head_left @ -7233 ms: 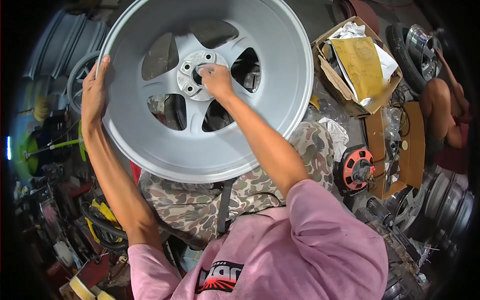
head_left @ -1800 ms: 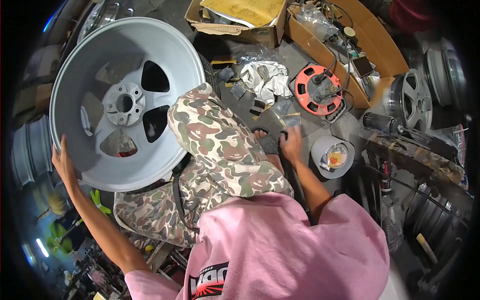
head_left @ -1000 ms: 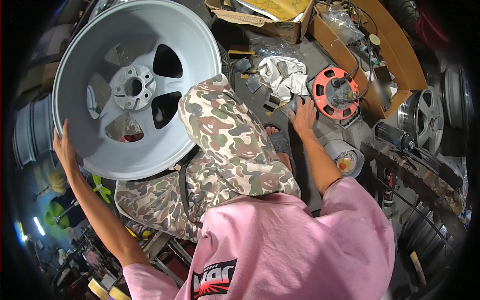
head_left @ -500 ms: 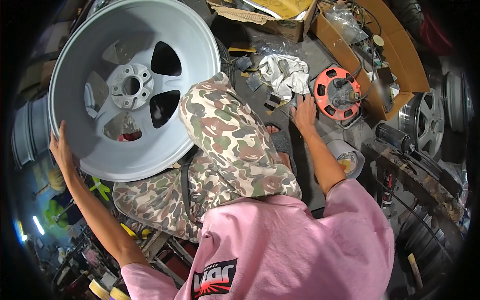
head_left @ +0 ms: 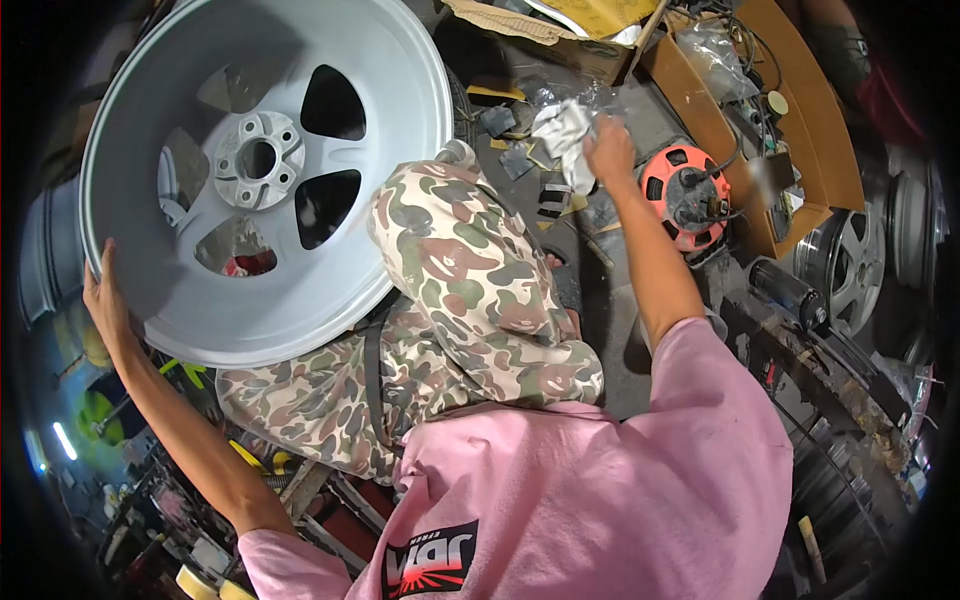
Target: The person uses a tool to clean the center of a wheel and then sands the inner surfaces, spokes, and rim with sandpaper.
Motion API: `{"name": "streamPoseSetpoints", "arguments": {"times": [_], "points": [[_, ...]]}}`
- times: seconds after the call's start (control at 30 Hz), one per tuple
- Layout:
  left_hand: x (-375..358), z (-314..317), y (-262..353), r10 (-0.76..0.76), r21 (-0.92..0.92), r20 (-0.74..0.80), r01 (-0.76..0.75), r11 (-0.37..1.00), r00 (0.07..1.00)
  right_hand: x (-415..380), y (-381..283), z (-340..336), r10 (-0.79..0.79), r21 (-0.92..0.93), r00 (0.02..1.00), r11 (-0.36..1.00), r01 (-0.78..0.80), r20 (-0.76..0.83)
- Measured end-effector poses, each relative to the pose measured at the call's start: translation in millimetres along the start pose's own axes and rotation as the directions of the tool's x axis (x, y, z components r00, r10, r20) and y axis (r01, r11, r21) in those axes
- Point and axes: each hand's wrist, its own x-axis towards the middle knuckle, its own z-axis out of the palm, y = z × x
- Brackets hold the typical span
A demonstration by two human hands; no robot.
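Observation:
A large grey car wheel rim (head_left: 290,310) leans against the raised camouflage-clad knee, its hollow side with hub holes and spokes facing up toward me. My left hand (head_left: 107,302) grips the lower left edge of this wheel rim, fingers along its outside. Over the floor on the other side, my right hand (head_left: 609,152) is closed on a crumpled white cloth (head_left: 563,135), which hangs to the left of the fingers. Part of the cloth is blurred, and the fingertips are partly hidden.
Beside my right forearm stands an orange-red cable reel (head_left: 656,188) with plugs in it. A long cardboard box (head_left: 825,130) of cords and small parts lies behind it. Scraps of sandpaper (head_left: 516,160) litter the floor. More wheels (head_left: 850,265) stand at the right.
My right hand has closed on the white cloth and moved up and slightly away, bunching it off the floor. The wheel rim has shifted slightly, with my left hand still on its edge.

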Motion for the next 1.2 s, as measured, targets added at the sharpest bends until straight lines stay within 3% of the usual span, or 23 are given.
{"name": "streamPoseSetpoints", "arguments": {"times": [0.07, 0.13, 0.3, 0.43, 0.5, 0.53, 0.67, 0.7, 0.77, 0.8, 0.83, 0.93, 0.97, 1.03, 1.07, 1.13, 1.2], "points": [[-3.0, 0.8, 0.1, 0.014, 0.003, -0.002, -0.014, 1.0, 1.0, 19.8, 9.1, -16.1, 0.027, -0.044, 1.0, 0.999, -0.027, 0.002], [-9.5, 2.9, 11.2, -0.017, -0.014, -0.005, 0.017, 1.0, 1.0, 35.9, 13.1, -42.2, -0.051, 0.021, 0.993, 0.998, 0.054, -0.107], [-3.7, -2.8, 5.5, -0.012, 0.017, -0.009, 0.012, 1.0, 1.0, 34.1, 15.1, -83.5, -0.043, -0.024, 0.993, 0.999, 0.041, -0.112], [-2.2, -2.7, 3.8, 0.024, 0.047, -0.019, -0.023, 0.999, 1.0, 12.2, 9.6, -79.3, -0.061, 0.045, 0.965, 0.996, 0.075, -0.255], [-3.5, -2.1, 2.5, 0.026, 0.032, -0.016, -0.026, 0.999, 1.0, -10.0, -9.5, -82.4, -0.124, 0.087, 0.924, 0.982, 0.165, -0.361], [-4.0, -1.3, 2.5, 0.029, 0.017, -0.012, -0.028, 0.999, 1.0, -23.3, -17.4, -79.5, -0.124, 0.113, 0.936, 0.979, 0.17, -0.33], [-4.2, -0.6, 6.9, 0.018, 0.039, -0.017, -0.017, 0.999, 1.0, -84.1, -27.6, -40.4, -0.383, 0.177, 0.923, 0.912, 0.371, 0.037], [-3.1, -0.6, 6.0, 0.037, 0.047, -0.017, -0.036, 0.998, 0.999, -89.4, -27.2, -32.4, -0.383, 0.178, 0.923, 0.911, 0.372, 0.033], [-0.9, -1.7, 2.2, 0.057, 0.06, -0.017, -0.056, 0.997, 0.998, -103.8, -19.6, -5.3, -0.35, 0.007, 0.918, 0.935, 0.355, 0.188], [1.2, -2.5, -1.1, 0.071, 0.061, -0.004, -0.071, 0.996, 0.997, -107.3, -3.6, 25.2, -0.38, -0.004, 0.923, 0.925, 0.381, 0.063], [1.6, -2.9, 0.4, 0.085, 0.061, 0.008, -0.086, 0.994, 0.996, -108.2, -6.6, 26.0, -0.383, -0.003, 0.922, 0.924, 0.384, 0.058], [-8.8, 1.6, 11.3, -0.006, 0.004, 0.003, 0.006, 1.0, 1.0, -130.4, -22.3, 20.6, -0.4, 0.272, 0.889, 0.901, 0.338, 0.221], [-6.0, 2.0, 7.2, -0.005, -0.008, 0.012, 0.005, 1.0, 1.0, -142.6, -32.1, 16.2, -0.483, 0.309, 0.875, 0.837, 0.451, 0.033], [-0.3, -1.2, 1.2, -0.053, -0.076, 0.045, 0.056, 0.996, 0.998, -162.0, -37.8, 12.9, -0.521, 0.38, 0.853, 0.786, 0.488, -0.016], [-2.5, 0.9, 1.1, -0.007, -0.089, 0.008, 0.008, 0.996, 1.0, -168.9, -35.3, 13.1, -0.518, 0.377, 0.855, 0.789, 0.485, -0.017], [1.1, -1.8, -2.5, 0.048, -0.032, -0.003, -0.048, 0.998, 0.999, -179.1, -30.7, 18.5, -0.475, 0.384, 0.863, 0.839, 0.384, 0.173], [3.2, -1.5, -3.3, 0.101, 0.027, -0.006, -0.101, 0.995, 0.995, -179.1, -23.8, 21.7, -0.425, 0.389, 0.894, 0.854, 0.346, 0.137]]}}
